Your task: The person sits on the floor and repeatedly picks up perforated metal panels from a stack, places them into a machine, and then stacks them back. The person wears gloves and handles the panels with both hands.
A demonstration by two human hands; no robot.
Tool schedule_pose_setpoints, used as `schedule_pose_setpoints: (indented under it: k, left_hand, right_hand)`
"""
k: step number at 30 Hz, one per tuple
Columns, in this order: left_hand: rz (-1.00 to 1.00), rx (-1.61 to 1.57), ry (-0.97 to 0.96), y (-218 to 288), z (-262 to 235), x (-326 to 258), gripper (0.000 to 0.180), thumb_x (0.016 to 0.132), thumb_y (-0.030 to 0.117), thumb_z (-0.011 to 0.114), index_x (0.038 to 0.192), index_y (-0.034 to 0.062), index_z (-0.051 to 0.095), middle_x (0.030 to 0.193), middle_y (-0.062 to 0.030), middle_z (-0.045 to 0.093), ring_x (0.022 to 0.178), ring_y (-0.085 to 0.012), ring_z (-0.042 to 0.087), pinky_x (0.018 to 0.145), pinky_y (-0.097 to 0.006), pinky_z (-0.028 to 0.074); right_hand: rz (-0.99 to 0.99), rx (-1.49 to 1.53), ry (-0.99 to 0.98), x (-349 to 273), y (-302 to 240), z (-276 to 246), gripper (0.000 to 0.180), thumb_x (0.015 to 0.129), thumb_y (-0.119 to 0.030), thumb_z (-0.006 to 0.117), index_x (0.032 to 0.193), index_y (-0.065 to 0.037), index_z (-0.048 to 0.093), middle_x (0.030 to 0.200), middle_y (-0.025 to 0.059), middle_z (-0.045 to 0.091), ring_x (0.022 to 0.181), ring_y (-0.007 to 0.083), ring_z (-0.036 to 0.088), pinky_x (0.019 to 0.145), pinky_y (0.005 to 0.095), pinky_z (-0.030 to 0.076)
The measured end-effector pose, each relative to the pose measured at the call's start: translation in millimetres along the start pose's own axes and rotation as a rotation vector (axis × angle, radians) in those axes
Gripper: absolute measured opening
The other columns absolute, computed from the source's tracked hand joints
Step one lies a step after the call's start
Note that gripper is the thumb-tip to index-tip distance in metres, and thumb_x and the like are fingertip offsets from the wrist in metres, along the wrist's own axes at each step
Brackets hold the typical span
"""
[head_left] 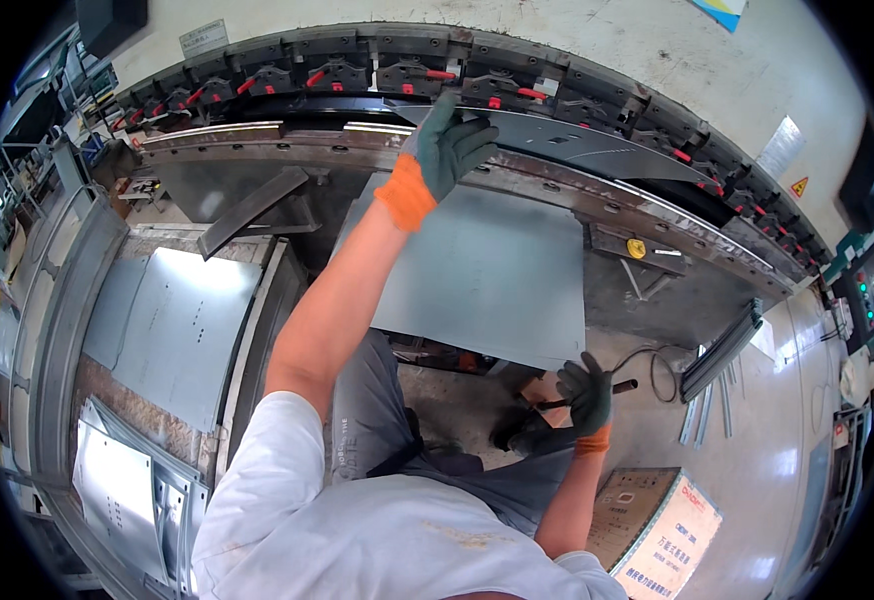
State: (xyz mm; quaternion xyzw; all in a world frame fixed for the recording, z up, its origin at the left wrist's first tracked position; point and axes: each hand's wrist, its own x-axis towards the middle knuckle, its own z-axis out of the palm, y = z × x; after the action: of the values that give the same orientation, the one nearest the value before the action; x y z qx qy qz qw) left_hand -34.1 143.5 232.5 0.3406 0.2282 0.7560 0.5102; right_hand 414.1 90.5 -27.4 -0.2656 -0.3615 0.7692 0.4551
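Observation:
My left hand (452,145), in a dark green glove with an orange cuff, reaches up to the press brake's lower die rail (557,195) and grips the top of a large grey metal sheet (477,270). The sheet hangs from the rail toward me, and its upper part (597,148) runs right under the row of black clamps with red levers (417,75). My right hand (587,395), gloved the same way, is low beside the sheet's lower right corner, with its fingers curled around a dark rod (622,385).
A stack of flat grey sheets (177,320) lies on a table at the left, with bent panels (117,490) below it. On the floor at the right are a cardboard box (657,530), loose metal strips (707,410), a long dark profile (722,350) and a cable (662,365).

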Motion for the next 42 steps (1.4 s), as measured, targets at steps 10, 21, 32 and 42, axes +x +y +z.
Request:
schedule_pose_setpoints:
  k: [10, 21, 32, 42]
  left_hand:
    - [-0.158, -0.273, -0.028, 35.9, -42.2, -23.1, 0.122, 0.082, 0.086, 0.049, 0.151, -0.0129, 0.025, 0.153, -0.0342, 0.036, 0.140, -0.0442, 0.043, 0.115, -0.051, 0.040]
    - [-0.316, -0.367, -0.113, 52.7, -61.4, 18.9, 0.062, 0.097, 0.031, 0.058, 0.141, -0.0106, 0.040, 0.141, -0.0352, 0.048, 0.130, -0.0504, 0.051, 0.104, -0.053, 0.053]
    - [-0.289, -0.341, -0.138, 52.6, -63.6, 21.6, 0.054, 0.100, 0.022, 0.053, 0.139, -0.0140, 0.043, 0.143, -0.0370, 0.046, 0.131, -0.0458, 0.053, 0.105, -0.045, 0.054]
    - [-0.305, -0.397, -0.172, 53.0, -62.5, 22.4, 0.049, 0.101, 0.019, 0.046, 0.137, -0.0138, 0.043, 0.140, -0.0351, 0.050, 0.130, -0.0449, 0.054, 0.106, -0.044, 0.054]
  right_hand:
    - [0.100, 0.005, 0.085, -48.3, 62.1, -30.9, 0.042, 0.110, -0.029, 0.035, 0.144, -0.006, 0.046, 0.123, 0.0186, 0.064, 0.109, 0.0323, 0.067, 0.091, 0.0416, 0.057]
    - [0.117, -0.084, 0.094, -42.8, 88.2, -30.8, 0.047, 0.105, -0.035, 0.051, 0.140, -0.004, 0.049, 0.121, 0.0170, 0.067, 0.103, 0.0290, 0.069, 0.087, 0.0386, 0.058]
    - [0.223, 0.072, 0.214, -46.0, 102.7, -40.7, 0.042, 0.103, -0.033, 0.057, 0.135, -0.006, 0.054, 0.125, 0.0171, 0.066, 0.109, 0.0347, 0.068, 0.094, 0.0469, 0.056]
    - [0.238, 0.080, 0.320, -48.9, 109.3, -43.8, 0.042, 0.101, -0.035, 0.061, 0.128, -0.003, 0.058, 0.112, 0.0181, 0.071, 0.098, 0.0321, 0.071, 0.082, 0.0422, 0.058]
